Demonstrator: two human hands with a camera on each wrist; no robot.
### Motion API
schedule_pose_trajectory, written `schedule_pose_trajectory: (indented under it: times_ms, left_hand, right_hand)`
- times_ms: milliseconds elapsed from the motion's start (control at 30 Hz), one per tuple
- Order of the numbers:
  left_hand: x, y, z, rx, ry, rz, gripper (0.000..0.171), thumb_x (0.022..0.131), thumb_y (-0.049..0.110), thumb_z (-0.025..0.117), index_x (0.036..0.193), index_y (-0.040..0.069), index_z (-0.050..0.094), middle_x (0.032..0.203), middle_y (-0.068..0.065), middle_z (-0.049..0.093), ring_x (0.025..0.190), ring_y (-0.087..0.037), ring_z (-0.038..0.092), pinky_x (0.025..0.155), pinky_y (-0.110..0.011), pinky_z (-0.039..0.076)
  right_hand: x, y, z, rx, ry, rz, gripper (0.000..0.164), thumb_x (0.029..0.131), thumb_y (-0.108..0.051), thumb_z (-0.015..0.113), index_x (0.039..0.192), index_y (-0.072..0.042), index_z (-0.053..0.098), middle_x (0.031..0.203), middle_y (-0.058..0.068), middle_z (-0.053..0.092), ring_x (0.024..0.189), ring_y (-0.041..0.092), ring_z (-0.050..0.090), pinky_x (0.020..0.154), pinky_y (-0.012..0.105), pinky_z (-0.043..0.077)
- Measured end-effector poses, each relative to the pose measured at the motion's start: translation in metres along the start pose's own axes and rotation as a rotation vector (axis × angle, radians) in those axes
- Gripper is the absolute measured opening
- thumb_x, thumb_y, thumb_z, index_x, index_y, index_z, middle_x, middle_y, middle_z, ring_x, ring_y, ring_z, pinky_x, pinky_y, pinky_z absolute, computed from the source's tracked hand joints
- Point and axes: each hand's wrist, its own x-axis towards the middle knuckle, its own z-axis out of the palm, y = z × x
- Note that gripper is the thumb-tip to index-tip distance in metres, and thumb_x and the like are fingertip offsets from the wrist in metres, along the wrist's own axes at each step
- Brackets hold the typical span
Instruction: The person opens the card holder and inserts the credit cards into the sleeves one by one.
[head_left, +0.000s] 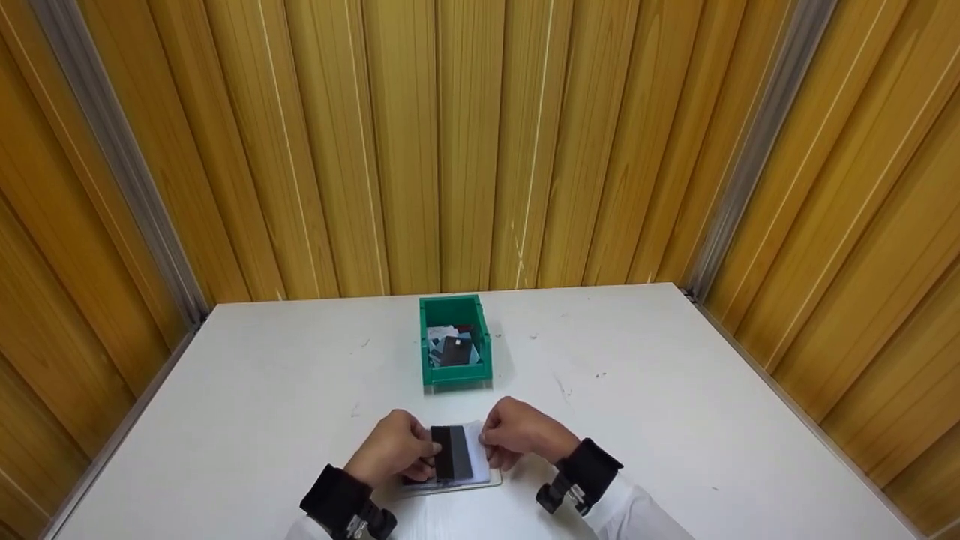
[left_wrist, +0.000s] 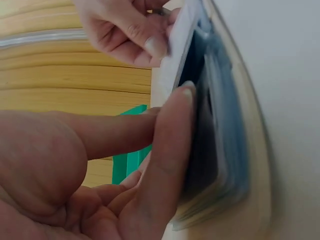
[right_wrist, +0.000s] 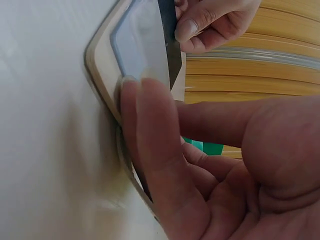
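Observation:
A card holder [head_left: 495, 478] with clear plastic sleeves lies opened out near the table's front edge. Over its pages is a black card [head_left: 444, 454] with a grey band along its right side. My left hand [head_left: 397, 448] pinches this card by its left edge, thumb on top. On the other side, my right hand [head_left: 519, 433] pinches the edge of a clear plastic sleeve [head_left: 477, 450]. Sleeve pages stacked in the holder [left_wrist: 232, 130] show edge-on in the left wrist view. In the right wrist view the right fingertips [right_wrist: 155, 105] lie at the sleeve's edge, over the holder's pale cover [right_wrist: 97, 65].
Beyond the hands stands a green bin [head_left: 457, 373] holding several cards [head_left: 455, 350], a dark one on top. The white table [head_left: 637, 390] meets wood-patterned walls [head_left: 465, 150] at the back and sides. Each wrist wears a black band [head_left: 589, 471] with a small camera.

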Motion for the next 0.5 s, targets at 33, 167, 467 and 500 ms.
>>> schedule_pose_trajectory:
  times_ms: [33,167,467,500]
  left_hand:
    - [0.0,0.0,0.001,0.012,0.004,0.008,0.008,0.09,0.003,0.072,0.089,-0.002,0.065,0.077,-0.012,0.071,0.057,-0.012,0.07,0.058,-0.03,0.062]
    - [-0.003,0.002,0.006,0.052,0.009,0.07,0.007,0.091,0.004,0.071,0.088,-0.002,0.068,0.073,-0.01,0.072,0.055,-0.011,0.069,0.054,-0.029,0.06]
    - [-0.007,0.005,0.012,0.106,0.023,0.092,0.009,0.09,0.004,0.07,0.084,-0.003,0.072,0.071,-0.009,0.072,0.051,-0.011,0.066,0.049,-0.027,0.057]
    - [-0.007,0.006,0.012,0.102,0.024,0.083,0.009,0.09,0.004,0.07,0.084,-0.003,0.072,0.071,-0.009,0.072,0.051,-0.011,0.066,0.05,-0.027,0.057]
  right_hand:
    - [0.0,0.001,0.0,0.001,0.001,-0.008,0.016,0.094,-0.008,0.065,0.082,-0.002,0.074,0.068,0.01,0.073,0.051,0.01,0.065,0.049,0.026,0.056]
    - [0.0,0.002,0.002,0.007,-0.002,-0.032,0.021,0.096,-0.006,0.06,0.081,0.0,0.074,0.068,0.01,0.073,0.049,0.01,0.063,0.047,0.025,0.054]
    - [0.0,0.001,0.001,0.003,0.019,-0.025,0.017,0.093,-0.004,0.062,0.082,-0.001,0.074,0.07,0.009,0.073,0.051,0.01,0.064,0.048,0.025,0.055]
    - [0.0,0.001,0.001,0.004,0.024,-0.022,0.016,0.093,-0.004,0.063,0.082,-0.001,0.074,0.07,0.01,0.073,0.051,0.01,0.064,0.048,0.025,0.055]
